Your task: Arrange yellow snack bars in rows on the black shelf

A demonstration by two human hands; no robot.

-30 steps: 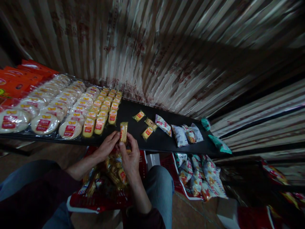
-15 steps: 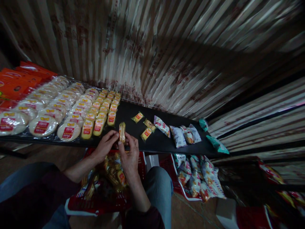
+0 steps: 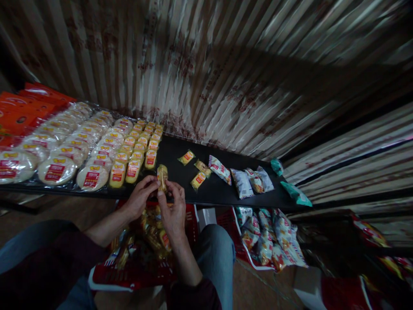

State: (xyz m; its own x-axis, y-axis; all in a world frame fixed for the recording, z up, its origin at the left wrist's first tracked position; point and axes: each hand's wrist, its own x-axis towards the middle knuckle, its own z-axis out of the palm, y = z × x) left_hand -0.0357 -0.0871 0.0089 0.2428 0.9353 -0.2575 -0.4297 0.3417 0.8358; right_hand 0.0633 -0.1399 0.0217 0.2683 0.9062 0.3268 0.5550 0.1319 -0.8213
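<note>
Between my two hands is a small yellow wrapped cake (image 3: 162,174), upright over the front edge of the black shelf (image 3: 174,150). My left hand (image 3: 144,193) grips its left side with closed fingers. On the other side my right hand (image 3: 173,206) pinches it with thumb and fingers. Left of the cake stand rows of matching yellow cakes (image 3: 132,171) with red and white labels. Three loose yellow packets, one of them this labelled packet (image 3: 198,181), lie to its right. Beneath my hands a red basket (image 3: 138,275) holds more yellow packets, partly hidden by my forearms.
Large round wrapped flatbreads (image 3: 56,171) and orange bags (image 3: 22,118) fill the shelf's left end. White snack bags (image 3: 241,184) and green bags (image 3: 295,193) lie toward the right. Below, another red basket (image 3: 237,247) is heaped with snack bags. A pleated curtain (image 3: 200,86) hangs behind.
The yellow cake has shifted slightly left in my hands and turned a little, with both hands still on it. The shelf goods stay in place.
</note>
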